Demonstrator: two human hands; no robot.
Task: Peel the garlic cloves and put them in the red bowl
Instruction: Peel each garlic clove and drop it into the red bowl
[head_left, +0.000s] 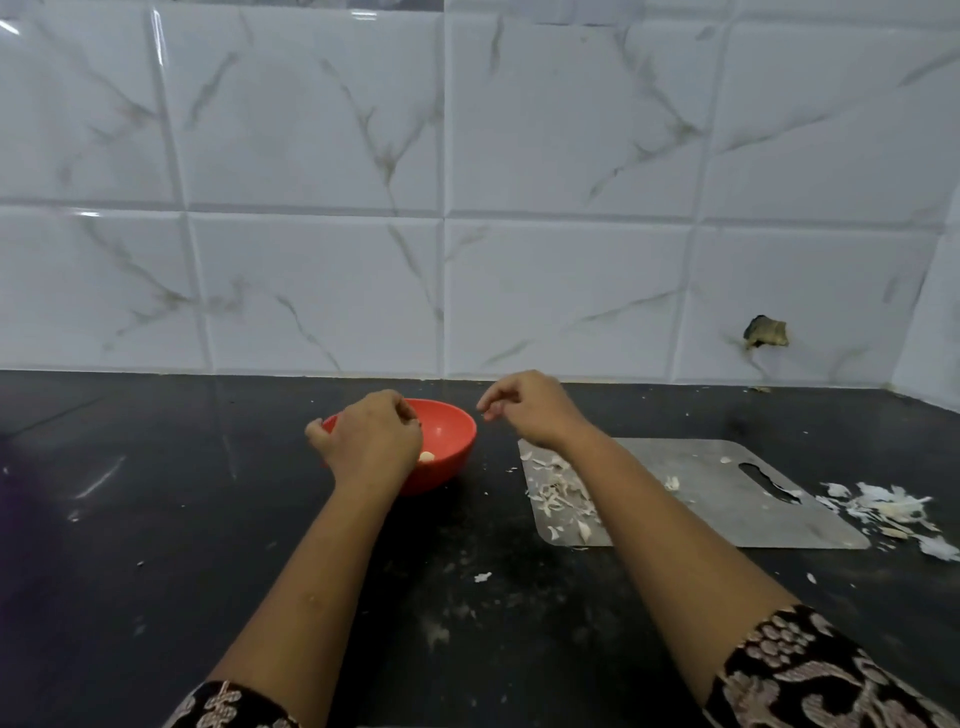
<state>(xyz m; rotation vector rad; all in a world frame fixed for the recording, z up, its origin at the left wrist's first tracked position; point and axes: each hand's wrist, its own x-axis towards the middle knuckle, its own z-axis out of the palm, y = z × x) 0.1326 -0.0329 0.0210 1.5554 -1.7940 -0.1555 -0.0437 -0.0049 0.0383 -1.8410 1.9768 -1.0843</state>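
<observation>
Hiding its fingers, the left hand (371, 441) curls over the red bowl (449, 428), grip impossible to tell; right hand (530, 410) beside it, fingertips bunched, contents unclear. One peeled clove (427, 457) in the bowl. Black speckled counter (156, 519), marbled white tiles (467, 208), papery skins (561, 493) on the steel board (727, 499)

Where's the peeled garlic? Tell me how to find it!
On the black counter, look left of the grey cutting board to the red bowl. Inside it, beside the left hand, lies one garlic clove: smooth, rounded and pale, unlike the thin flaky skins on the board.
</observation>
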